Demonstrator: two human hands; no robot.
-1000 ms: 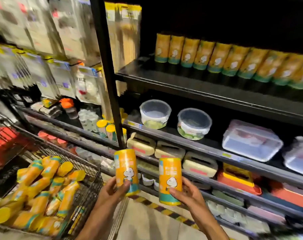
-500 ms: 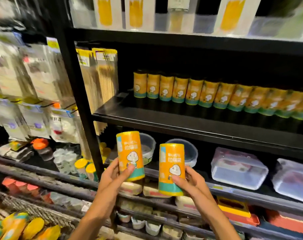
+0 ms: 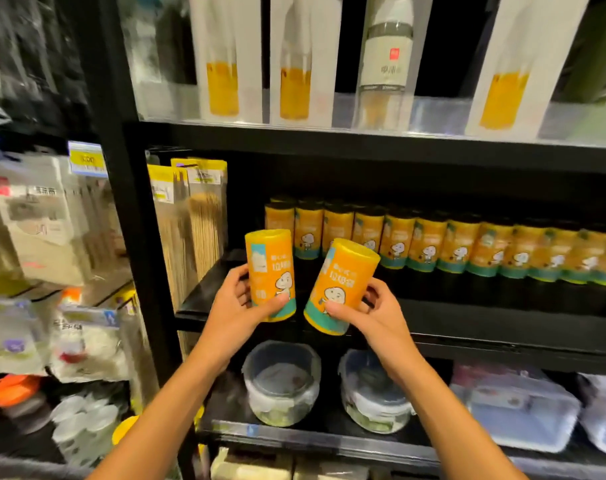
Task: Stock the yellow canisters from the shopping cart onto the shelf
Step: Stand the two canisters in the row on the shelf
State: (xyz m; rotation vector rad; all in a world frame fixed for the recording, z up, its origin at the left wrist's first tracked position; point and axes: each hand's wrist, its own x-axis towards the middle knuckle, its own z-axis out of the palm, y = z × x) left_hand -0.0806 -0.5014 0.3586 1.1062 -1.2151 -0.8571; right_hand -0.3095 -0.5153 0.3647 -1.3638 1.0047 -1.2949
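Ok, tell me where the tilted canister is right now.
In the head view, the tilted canister sits centre frame in the right hand, leaning right beside the upright canister, in front of the shelf holding the canister row.

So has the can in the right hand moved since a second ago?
Yes. The right-hand canister has risen from the lower shelves to the front of the shelf holding the canister row, and now tilts right.

- Yellow canisters point(image 3: 272, 275) at center, one in each hand, carry Chinese print and a cartoon figure; characters too blurred to read.
- White bottle point(image 3: 386, 60) at 1 o'clock bears a small red square logo.
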